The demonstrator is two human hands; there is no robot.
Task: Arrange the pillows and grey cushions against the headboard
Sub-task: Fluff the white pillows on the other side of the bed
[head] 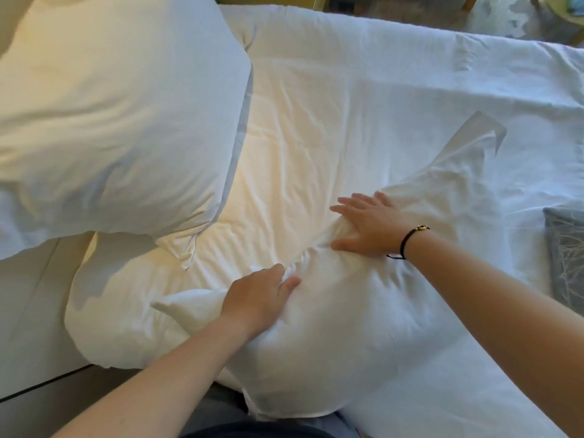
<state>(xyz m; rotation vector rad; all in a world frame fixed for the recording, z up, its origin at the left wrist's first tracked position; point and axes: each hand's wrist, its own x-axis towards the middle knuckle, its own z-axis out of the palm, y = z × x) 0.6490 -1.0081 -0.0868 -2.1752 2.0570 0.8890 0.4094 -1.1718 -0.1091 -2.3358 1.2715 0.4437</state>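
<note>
1. Head view: left hand (257, 300) lies palm-down on the near white pillow (316, 327), fingers bent, tips pushed into the fabric, bunching a fold; whether it truly grips the fold, cannot tell.
2. Right hand (368, 227) is beyond and right of the left hand, flat on the same pillow, fingers straight and spread, thumb out, pressing down, holding nothing.
3. A wrinkled crease runs between the two hands.
4. Black bracelet (407, 240) sits on the right wrist.
5. Near pillow lies flat on the bed (410, 74), its far corner sticking up beyond the right hand.
6. Second white pillow (120, 115) is up and left of the left hand, its lower corner overlapping the near pillow's left part.
7. Grey cushion (567, 257) lies to the right of the right arm, at the frame edge, apart from the near pillow.
8. White sheet covers the bed beyond both hands.
</note>
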